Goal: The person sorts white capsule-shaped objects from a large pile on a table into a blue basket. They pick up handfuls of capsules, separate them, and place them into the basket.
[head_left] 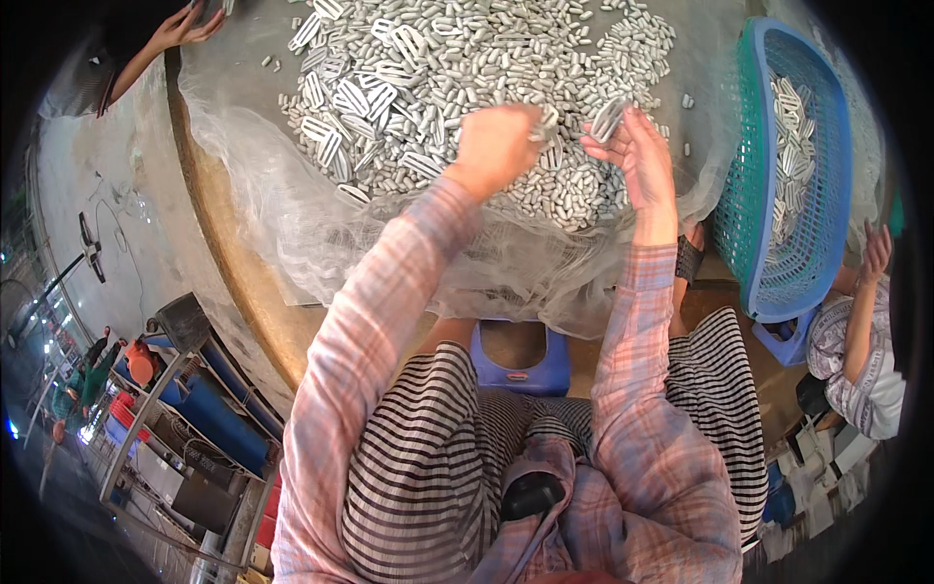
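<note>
A broad heap of small silver-grey metal pellets (574, 190) lies on a translucent sheet (389, 238) in front of me. Larger oval metal pieces with long slots (365, 97) are mixed in, mostly on the left of the heap. Over the heap, my right hand (642, 161) pinches a slotted oval metal piece (608, 120) between thumb and fingers, holding it tilted. Just left of it, my left hand (496, 146) is closed, its back toward me and slightly blurred. Something pale shows at its fingertips, but its shape is unclear.
To the right stands a blue and green plastic basket (759, 282) with more slotted pieces (790, 156) inside. Another person's hand (180, 27) is at the upper left, and a second person's hand (876, 255) at the far right. A blue plastic stool (525, 378) sits below the sheet's edge.
</note>
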`<control>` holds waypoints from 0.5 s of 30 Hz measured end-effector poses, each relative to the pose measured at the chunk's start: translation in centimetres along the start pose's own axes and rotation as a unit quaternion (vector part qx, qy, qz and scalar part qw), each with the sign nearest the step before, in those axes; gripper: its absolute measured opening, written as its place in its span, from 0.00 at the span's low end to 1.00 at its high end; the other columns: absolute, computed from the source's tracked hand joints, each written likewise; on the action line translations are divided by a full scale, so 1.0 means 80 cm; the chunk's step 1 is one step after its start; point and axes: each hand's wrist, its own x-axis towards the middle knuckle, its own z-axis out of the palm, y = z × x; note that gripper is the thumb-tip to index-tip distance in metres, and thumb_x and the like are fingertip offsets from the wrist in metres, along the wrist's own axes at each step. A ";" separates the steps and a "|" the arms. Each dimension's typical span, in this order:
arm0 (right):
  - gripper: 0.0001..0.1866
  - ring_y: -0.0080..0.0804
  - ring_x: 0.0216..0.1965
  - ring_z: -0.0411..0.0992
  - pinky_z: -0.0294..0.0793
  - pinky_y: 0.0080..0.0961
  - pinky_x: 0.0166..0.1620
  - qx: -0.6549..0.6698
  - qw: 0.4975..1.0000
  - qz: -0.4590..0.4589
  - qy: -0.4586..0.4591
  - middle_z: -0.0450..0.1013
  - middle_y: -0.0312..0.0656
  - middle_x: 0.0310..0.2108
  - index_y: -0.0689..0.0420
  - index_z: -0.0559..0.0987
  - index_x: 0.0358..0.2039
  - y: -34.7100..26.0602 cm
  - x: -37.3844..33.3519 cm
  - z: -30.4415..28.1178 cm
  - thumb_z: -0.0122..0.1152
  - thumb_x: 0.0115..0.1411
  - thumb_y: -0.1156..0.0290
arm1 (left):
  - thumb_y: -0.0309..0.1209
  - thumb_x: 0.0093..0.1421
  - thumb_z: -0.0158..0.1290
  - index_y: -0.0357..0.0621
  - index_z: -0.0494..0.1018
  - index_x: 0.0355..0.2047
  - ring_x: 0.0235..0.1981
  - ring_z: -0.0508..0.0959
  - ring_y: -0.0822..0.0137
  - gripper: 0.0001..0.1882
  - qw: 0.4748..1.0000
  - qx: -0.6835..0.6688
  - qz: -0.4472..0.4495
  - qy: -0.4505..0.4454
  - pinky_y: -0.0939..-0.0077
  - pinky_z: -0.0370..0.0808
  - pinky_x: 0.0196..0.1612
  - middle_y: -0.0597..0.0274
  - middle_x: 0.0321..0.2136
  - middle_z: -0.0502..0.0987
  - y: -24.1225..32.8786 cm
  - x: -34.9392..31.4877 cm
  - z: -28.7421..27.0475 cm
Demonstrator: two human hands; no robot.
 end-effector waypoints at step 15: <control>0.10 0.44 0.28 0.73 0.72 0.38 0.34 -0.520 0.835 -0.162 0.080 0.73 0.48 0.23 0.61 0.76 0.32 0.041 0.009 0.033 0.60 0.50 0.72 | 0.26 0.59 0.50 0.29 0.71 0.37 0.26 0.76 0.72 0.10 0.721 -0.631 -0.284 -0.032 0.76 0.84 0.34 0.64 0.25 0.71 -0.028 0.005 -0.104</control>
